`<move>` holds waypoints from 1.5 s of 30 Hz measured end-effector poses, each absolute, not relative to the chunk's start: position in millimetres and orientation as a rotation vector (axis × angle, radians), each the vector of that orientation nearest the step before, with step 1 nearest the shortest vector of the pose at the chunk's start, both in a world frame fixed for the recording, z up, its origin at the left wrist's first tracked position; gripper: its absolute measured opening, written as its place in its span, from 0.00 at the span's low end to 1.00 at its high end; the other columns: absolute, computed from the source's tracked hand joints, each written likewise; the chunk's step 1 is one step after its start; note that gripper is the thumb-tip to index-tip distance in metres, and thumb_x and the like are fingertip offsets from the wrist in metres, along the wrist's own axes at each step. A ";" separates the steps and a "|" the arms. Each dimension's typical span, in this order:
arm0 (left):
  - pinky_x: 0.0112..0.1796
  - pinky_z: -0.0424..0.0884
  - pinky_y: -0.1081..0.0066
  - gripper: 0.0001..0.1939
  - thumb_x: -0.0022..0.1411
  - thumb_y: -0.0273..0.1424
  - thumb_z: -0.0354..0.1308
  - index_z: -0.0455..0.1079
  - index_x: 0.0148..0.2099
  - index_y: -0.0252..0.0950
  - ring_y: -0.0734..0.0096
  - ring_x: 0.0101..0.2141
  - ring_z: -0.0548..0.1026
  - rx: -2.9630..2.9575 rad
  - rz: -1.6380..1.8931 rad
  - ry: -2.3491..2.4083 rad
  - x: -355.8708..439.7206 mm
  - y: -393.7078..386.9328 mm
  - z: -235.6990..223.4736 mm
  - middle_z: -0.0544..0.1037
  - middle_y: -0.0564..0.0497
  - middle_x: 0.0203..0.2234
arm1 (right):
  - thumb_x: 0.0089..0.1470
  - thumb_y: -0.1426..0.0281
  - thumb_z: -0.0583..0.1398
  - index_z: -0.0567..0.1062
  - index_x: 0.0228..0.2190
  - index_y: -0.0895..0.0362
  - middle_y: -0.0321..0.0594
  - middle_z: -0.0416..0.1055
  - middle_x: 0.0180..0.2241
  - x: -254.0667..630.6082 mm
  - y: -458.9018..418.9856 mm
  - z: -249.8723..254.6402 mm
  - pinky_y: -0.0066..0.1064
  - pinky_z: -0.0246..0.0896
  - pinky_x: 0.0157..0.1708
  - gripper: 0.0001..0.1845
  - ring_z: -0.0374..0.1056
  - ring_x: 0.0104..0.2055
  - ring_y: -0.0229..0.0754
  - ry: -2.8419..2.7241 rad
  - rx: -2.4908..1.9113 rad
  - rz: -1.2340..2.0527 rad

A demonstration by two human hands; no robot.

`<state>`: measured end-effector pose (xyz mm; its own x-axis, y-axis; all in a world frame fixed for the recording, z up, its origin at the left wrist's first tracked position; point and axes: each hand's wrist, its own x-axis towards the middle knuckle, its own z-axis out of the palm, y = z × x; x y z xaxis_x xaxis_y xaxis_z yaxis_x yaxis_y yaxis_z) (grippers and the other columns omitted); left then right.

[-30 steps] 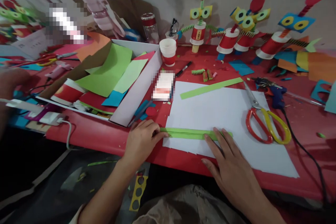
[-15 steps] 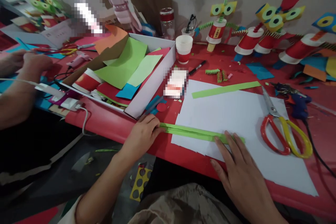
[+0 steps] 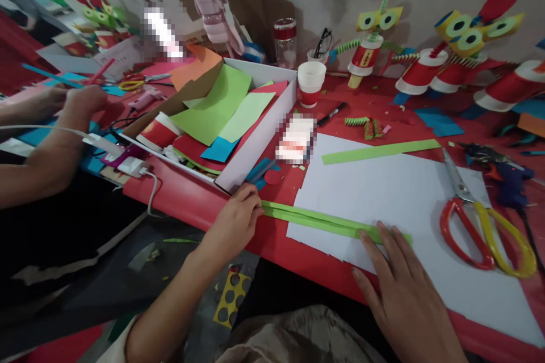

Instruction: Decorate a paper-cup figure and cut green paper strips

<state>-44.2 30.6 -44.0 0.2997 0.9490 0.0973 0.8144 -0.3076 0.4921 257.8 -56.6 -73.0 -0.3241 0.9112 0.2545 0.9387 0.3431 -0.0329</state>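
A green paper strip [image 3: 315, 220], with a crease or fold line running along its length, lies across the near left edge of a white sheet [image 3: 353, 187]. At its left end, my left hand [image 3: 238, 215] is closed in a pinch on the strip. My right hand [image 3: 409, 283] rests with fingers spread, its fingertips on the strip's right end. Another green strip [image 3: 378, 151] lies along the sheet's far edge. To the right of my right hand are large scissors [image 3: 464, 195] with one red and one yellow handle.
A white box [image 3: 259, 142] of coloured paper stands left of centre. Behind the sheet are stacked paper cups [image 3: 310, 82], a black marker [image 3: 332, 114] and paper-cup figures [image 3: 366, 57]. A blue glue gun [image 3: 513, 181] lies at right. A co-worker's hands [image 3: 83, 105] are at far left.
The view has shifted, so everything sits further right. My hands stay on the strip with little change. A red strip now shows at the co-worker's hands.
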 end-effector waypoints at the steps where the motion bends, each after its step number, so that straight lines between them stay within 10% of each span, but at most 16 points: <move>1: 0.44 0.70 0.61 0.09 0.63 0.22 0.46 0.62 0.30 0.38 0.64 0.39 0.70 2.223 0.533 1.598 -43.7 31.3 -43.5 0.68 0.48 0.35 | 0.63 0.56 0.49 0.63 0.60 0.63 0.59 0.56 0.64 257.9 -56.5 -73.7 0.56 0.59 0.56 0.31 0.50 0.66 0.64 -2.378 -1.670 -0.178; 31: 0.38 0.70 0.64 0.18 0.57 0.14 0.49 0.76 0.39 0.38 0.65 0.38 0.71 2.573 0.982 1.722 -40.4 3.6 -68.9 0.76 0.45 0.39 | 0.63 0.55 0.44 0.56 0.63 0.61 0.60 0.54 0.64 260.7 -55.0 -75.9 0.56 0.56 0.56 0.33 0.48 0.66 0.65 -2.423 -1.649 -0.188; 38: 0.55 0.59 0.55 0.23 0.62 0.29 0.54 0.68 0.59 0.32 0.56 0.53 0.70 2.593 0.586 1.804 -33.5 -26.1 -60.1 0.75 0.41 0.52 | 0.64 0.57 0.44 0.54 0.64 0.61 0.61 0.57 0.62 262.9 -55.2 -77.0 0.57 0.59 0.54 0.33 0.50 0.66 0.66 -2.433 -1.632 -0.160; 45: 0.61 0.47 0.46 0.24 0.66 0.44 0.50 0.63 0.63 0.52 0.53 0.58 0.66 2.490 0.428 1.975 -22.1 -35.8 -63.2 0.70 0.43 0.58 | 0.63 0.55 0.44 0.58 0.61 0.61 0.60 0.55 0.63 260.4 -54.3 -75.0 0.57 0.55 0.57 0.32 0.48 0.66 0.65 -2.406 -1.650 -0.181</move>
<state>-22.1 -35.8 -63.2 0.2064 0.9467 0.2474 0.9641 -0.2399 0.1137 260.4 -54.3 -75.0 -0.3468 0.9047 0.2474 0.9316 0.3629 -0.0212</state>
